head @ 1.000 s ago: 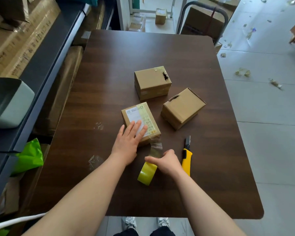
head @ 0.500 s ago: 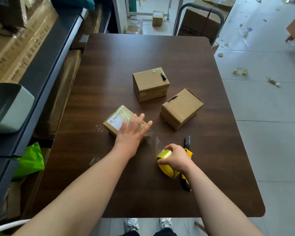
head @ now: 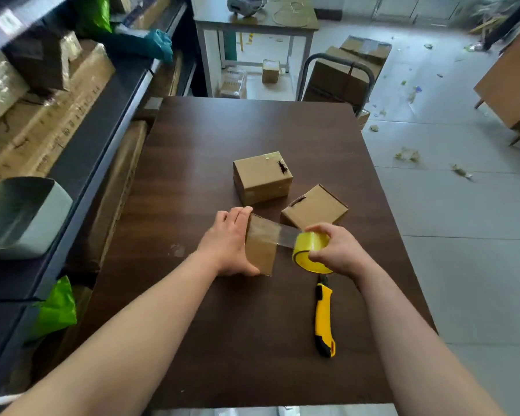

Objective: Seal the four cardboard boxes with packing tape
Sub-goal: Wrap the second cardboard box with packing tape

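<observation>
Box [head: 260, 250] — now upright, tape [head: 306, 244] across

I see a dark wooden table [head: 252, 130] filling the middle. A yellow utility knife [head: 324, 319] lies flat on it at 5 o'clock. At 9 o'clock a grey bin [head: 21, 217] sits on dark shelving [head: 108, 94], with a green bag [head: 54, 307] below at 8. A trolley [head: 336, 60] loaded with big cartons stands at 1 o'clock, and paper scraps [head: 407, 154] litter the floor at 2.
</observation>
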The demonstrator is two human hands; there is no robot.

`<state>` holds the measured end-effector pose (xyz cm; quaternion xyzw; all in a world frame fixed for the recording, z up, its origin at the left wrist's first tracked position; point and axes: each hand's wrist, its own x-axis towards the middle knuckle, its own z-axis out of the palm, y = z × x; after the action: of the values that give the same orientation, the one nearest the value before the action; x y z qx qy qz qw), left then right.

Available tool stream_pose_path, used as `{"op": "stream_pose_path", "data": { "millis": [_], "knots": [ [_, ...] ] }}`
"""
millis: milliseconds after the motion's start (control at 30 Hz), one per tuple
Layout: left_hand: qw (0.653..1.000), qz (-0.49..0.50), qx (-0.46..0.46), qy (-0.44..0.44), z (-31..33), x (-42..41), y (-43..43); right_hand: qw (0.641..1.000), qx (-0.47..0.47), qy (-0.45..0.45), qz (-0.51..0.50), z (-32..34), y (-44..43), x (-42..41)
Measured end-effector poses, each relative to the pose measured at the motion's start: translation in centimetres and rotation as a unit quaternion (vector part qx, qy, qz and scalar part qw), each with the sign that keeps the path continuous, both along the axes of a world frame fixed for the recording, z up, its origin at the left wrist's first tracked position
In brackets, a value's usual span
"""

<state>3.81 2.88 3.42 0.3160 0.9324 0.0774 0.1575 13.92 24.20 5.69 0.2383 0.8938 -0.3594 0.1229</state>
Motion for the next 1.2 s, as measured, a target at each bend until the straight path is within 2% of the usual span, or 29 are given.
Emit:
{"op": "stream_pose_path", "data": {
  "millis": [167,500,733,900,1033,1200],
  "knots": [
    [0.995,0.064,0.063,-0.044,0.1,1.0,-2.6,0.994,0.049,0.064,0.076,4.6,-2.2,-1.1],
    [0.956,0.147,0.176,-0.182,-2.4,2.9,-8.5,0.993,0.057,-0.017,0.104,1.4,-6.0,-1.9],
    [0.941,0.151,0.205,-0.222,-3.1,3.0,-10.9,0.988,0.066,-0.042,0.135,-1.9,-7.5,-3.0],
    [0.956,0.133,0.149,-0.217,-2.6,2.7,-10.3,0.986,0.067,-0.059,0.141,-3.6,-7.2,-3.3],
    [0.988,0.071,0.046,-0.133,-1.6,2.8,-8.8,0.983,0.074,-0.058,0.156,-4.1,-6.6,-3.4],
    [0.998,-0.006,-0.033,-0.046,-1.1,3.2,-5.7,0.981,0.072,-0.061,0.172,-3.2,-6.0,-3.1]
  ]
}}
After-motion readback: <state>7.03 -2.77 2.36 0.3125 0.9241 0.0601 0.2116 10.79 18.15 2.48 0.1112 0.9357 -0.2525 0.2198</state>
